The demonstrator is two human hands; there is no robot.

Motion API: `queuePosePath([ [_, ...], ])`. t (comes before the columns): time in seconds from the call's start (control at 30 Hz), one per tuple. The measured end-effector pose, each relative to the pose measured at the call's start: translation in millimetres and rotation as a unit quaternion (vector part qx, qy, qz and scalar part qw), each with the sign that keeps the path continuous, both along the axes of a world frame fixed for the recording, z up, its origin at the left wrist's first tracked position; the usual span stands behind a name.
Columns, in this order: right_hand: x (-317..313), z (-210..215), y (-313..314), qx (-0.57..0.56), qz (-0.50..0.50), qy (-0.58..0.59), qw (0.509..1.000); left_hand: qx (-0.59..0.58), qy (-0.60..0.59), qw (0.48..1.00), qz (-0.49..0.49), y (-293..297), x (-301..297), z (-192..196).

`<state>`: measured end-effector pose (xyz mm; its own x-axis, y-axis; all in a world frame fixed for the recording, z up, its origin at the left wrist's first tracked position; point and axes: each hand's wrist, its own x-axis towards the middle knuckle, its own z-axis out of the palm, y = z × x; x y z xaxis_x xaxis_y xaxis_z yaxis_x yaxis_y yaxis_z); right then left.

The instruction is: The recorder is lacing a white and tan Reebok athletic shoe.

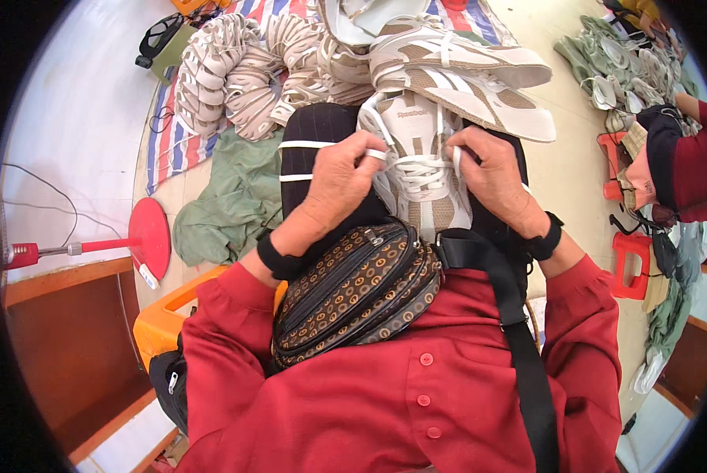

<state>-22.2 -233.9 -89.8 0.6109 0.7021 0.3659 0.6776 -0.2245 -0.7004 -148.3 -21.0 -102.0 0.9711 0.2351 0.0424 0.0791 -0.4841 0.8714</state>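
A beige and white shoe upper [410,130] lies across my lap with its tongue pointing away from me. White lace [420,169] crosses its lower eyelets in several rows. My left hand [345,177] pinches one end of the lace at the upper's left side, finger and thumb together. At the other side my right hand [495,175] grips the lace's other end, also closed. Both hands are just above the upper. Two white lace strands [296,178] run across my left thigh, over the black trousers. A patterned brown bag [357,296] rests against my waist, below the upper.
More shoe uppers [479,87] are stacked beyond my knees, beside rows of nested uppers [211,75] on a striped sheet [164,118]. Green cloth [231,197] lies at left, near a red round-based stand [150,243]. Another person's red sleeve [700,165] shows at right.
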Motion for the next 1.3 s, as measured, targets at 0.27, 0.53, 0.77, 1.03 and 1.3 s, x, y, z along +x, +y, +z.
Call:
queuePosePath([
  [0.27,0,2,-6,0.002,0.024,-0.048,0.999,-0.036,-0.012,0.999,-0.011,1,-2,-3],
  [0.53,-5,4,3,0.011,-0.023,0.031,0.999,0.028,-0.029,0.999,-0.008,-2,-3,-1],
  [0.77,0,-1,-1,-0.013,-0.029,0.042,0.999,0.106,-0.053,0.993,-0.012,-3,-4,-3],
  [1.03,-3,0,1,-0.002,-0.022,0.011,1.0,0.289,-0.157,0.943,-0.043,-18,4,2],
  [1.3,-5,0,4,0.002,-0.018,0.003,1.0,0.184,-0.085,0.979,-0.027,-11,5,0],
])
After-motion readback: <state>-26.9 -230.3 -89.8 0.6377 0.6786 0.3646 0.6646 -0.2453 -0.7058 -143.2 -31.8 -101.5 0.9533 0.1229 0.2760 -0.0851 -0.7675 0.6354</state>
